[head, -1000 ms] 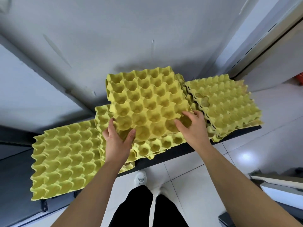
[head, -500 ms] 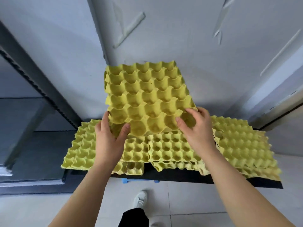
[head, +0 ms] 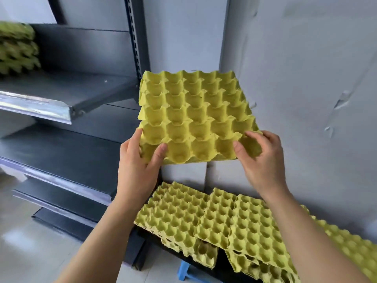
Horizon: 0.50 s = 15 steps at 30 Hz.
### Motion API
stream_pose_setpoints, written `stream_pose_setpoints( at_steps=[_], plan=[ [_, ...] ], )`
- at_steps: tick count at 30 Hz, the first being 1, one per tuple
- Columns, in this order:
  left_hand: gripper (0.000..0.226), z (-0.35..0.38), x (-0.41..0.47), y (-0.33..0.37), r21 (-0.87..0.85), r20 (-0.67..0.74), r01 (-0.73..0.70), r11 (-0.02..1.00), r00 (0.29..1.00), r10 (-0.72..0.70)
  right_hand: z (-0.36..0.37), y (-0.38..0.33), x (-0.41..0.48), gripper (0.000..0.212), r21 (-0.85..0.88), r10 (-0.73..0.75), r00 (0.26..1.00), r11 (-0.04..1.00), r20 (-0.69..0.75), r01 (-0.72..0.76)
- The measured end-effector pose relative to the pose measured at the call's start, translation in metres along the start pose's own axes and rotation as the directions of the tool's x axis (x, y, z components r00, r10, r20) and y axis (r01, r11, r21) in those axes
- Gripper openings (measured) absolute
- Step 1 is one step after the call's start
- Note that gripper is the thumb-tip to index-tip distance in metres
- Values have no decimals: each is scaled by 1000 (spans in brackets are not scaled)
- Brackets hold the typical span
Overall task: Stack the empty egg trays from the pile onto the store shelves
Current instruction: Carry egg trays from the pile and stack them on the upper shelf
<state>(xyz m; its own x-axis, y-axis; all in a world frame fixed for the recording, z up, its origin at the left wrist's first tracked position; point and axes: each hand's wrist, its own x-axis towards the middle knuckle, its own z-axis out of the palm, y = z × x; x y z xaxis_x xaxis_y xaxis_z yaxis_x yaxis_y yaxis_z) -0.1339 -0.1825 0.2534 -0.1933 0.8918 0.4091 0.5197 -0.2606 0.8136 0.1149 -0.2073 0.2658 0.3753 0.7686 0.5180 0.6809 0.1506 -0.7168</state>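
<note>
I hold one yellow egg tray (head: 195,111) up in the air, tilted toward me, in front of the grey wall. My left hand (head: 138,160) grips its near left corner, thumb on top. The tray's near right corner is pinched by my right hand (head: 261,160). Below lies the pile of yellow trays (head: 214,219), spread over a low dark board. Dark metal store shelves (head: 61,92) stand to the left. A stack of egg trays (head: 16,48) rests on the upper shelf at the far left edge.
A shelf upright (head: 134,37) stands just left of the held tray. Lower shelves (head: 51,156) jut out at the left. A small blue stool (head: 189,272) sits under the board. The pale tiled floor (head: 30,252) shows at lower left.
Both hands have lifted the tray well above the pile, and my view has swung up and left so the shelves come into sight.
</note>
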Motion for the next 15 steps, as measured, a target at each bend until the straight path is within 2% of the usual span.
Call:
stream_pose_setpoints(
  at_steps=[9, 15],
  plan=[
    [78, -127, 64, -20, 14, -197, -80, 997, 977, 81, 72, -130, 26, 48, 81, -169, 985, 982, -19, 170],
    [85, -233, 109, -59, -18, -211, -95, 995, 973, 89, 149, -221, 25, 47, 153, -213, 977, 965, -21, 214]
  ],
)
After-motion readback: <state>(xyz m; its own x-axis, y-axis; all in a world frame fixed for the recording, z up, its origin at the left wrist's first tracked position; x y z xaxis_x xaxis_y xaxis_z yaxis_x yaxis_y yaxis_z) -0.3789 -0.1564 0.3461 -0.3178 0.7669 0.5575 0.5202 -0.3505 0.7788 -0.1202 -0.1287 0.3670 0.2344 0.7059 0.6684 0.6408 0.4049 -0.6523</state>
